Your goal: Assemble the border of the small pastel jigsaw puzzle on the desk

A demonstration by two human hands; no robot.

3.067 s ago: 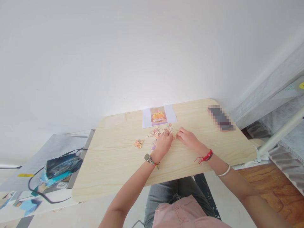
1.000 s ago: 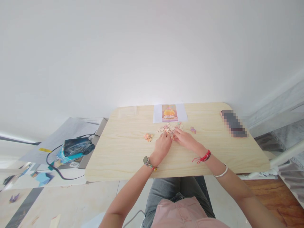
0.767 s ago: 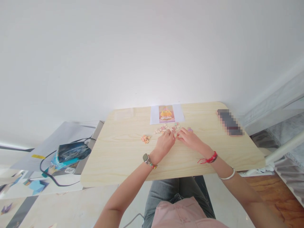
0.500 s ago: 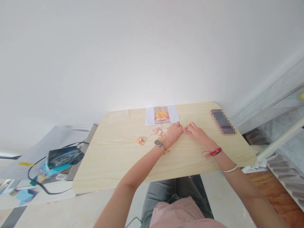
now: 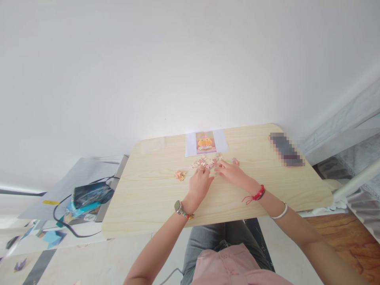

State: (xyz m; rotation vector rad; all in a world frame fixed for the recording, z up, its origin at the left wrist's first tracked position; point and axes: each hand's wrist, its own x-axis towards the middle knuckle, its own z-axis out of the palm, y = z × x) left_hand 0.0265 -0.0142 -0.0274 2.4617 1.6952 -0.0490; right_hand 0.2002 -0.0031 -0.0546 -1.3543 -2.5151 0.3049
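Note:
A loose heap of jigsaw puzzle pieces [image 5: 208, 161], pale and pink, lies mid-table. My left hand [image 5: 199, 185] rests at its near edge, thumb held apart and fingertips bent down onto the pieces. From the right, my right hand [image 5: 234, 173] reaches to the same edge with its fingers drawn together; whatever is between the fingertips is too small to make out. To the left is a small pile of orange puzzle pieces [image 5: 179, 175]. A little cluster of pink puzzle pieces [image 5: 236, 161] sits just beyond my right hand.
Behind the heap lies a printed sheet [image 5: 190, 145] with a yellow cartoon figure. A phone-like object [image 5: 286, 150], pixelated, is at the right on the wooden table [image 5: 142, 198]. Left of the table are papers [image 5: 74, 178] and a dark pouch [image 5: 93, 194]. A white wall rises behind.
Both hands have moved left and apart, from the pink cluster to the near edge of the heap. That cluster now shows uncovered. The view has shifted slightly.

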